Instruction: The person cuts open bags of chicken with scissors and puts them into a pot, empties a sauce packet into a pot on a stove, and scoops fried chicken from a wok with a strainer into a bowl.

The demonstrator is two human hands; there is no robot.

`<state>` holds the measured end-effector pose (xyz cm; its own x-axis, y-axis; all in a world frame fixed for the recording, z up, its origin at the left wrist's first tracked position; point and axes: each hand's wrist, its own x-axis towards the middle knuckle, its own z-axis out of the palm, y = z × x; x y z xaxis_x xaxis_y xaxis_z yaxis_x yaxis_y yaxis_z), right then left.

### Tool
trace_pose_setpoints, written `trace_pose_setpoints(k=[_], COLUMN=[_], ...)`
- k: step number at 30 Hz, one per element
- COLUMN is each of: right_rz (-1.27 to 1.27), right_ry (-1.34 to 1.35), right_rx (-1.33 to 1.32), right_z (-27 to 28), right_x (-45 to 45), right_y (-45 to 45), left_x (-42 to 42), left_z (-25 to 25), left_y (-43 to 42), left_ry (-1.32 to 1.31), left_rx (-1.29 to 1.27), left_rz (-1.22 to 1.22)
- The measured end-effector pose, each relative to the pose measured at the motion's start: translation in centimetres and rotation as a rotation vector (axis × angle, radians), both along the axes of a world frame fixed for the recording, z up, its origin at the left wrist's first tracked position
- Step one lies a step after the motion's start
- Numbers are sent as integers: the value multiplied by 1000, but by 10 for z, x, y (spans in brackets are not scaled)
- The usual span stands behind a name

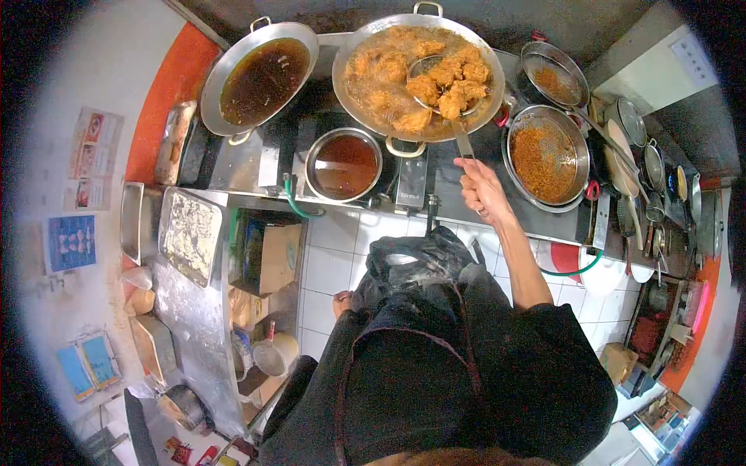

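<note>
My right hand (486,190) is closed around the handle of a skimmer (464,144). The skimmer's round head is in a large two-handled wok (342,74) of bubbling oil, with several pieces of browned fried chicken (447,74) on and around it. More battered pieces float on the wok's left side. My left hand (342,303) hangs low beside my dark apron, away from the stove. Only a small part of it shows, and its fingers are mostly hidden.
A second wok (210,97) of dark oil sits at the left. In front stands a pot of reddish-brown liquid (343,165). At right are a strainer with fried crumbs (544,155) and another strainer pan (571,78). A floury tray (190,233) lies on the left metal counter (190,318).
</note>
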<state>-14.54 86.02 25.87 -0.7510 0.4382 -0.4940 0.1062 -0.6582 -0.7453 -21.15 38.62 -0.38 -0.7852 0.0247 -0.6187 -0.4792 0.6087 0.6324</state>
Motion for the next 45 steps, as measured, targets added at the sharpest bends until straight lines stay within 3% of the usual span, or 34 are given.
trace_pose_setpoints(k=[9, 31, 39, 45], right_rz=[-24, 45, -85, -271], right_ry=[2, 4, 48, -151], right_rx=[74, 109, 24, 62], right_z=[17, 21, 34, 71], right_x=[6, 8, 45, 114], right_y=[-6, -11, -31, -42], left_x=[12, -11, -26, -42], left_z=[-51, -44, -47, -61], left_y=[-8, -18, -24, -23], left_ry=[-5, 36, 47, 63], left_rx=[-9, -36, -25, -3], left_rz=[-136, -284, -347, -399])
